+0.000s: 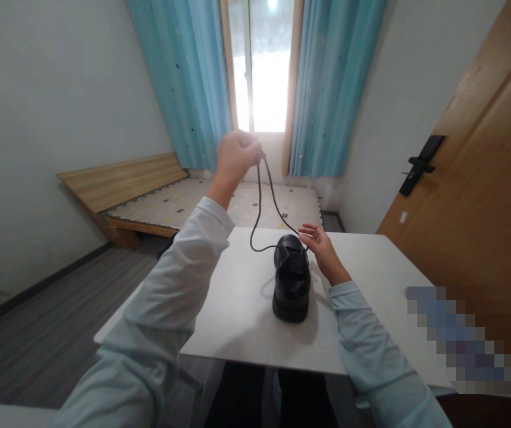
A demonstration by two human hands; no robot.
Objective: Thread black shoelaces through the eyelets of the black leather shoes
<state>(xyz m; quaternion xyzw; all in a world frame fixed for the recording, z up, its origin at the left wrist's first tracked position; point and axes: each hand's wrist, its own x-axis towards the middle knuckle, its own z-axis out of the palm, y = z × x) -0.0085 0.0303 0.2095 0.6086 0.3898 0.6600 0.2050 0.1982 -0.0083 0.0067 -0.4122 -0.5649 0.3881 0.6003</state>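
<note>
A black shoe (291, 279) stands on the white table (232, 297), its heel end towards me. Two strands of a dark shoelace (259, 202) rise from its far part. My left hand (240, 153) is raised high beyond the shoe, its fingers pinched on the upper part of the lace. Beside the shoe's far right side is my right hand (320, 246), fingers stretched out and apart. One strand passes close by its fingertips; whether they touch it I cannot tell.
A bed (161, 205) with a patterned mattress lies behind the table, below a window with blue curtains (326, 89). To the right is a wooden door (469, 208) with a black handle. A blurred-out patch (460, 345) covers something on the table's right.
</note>
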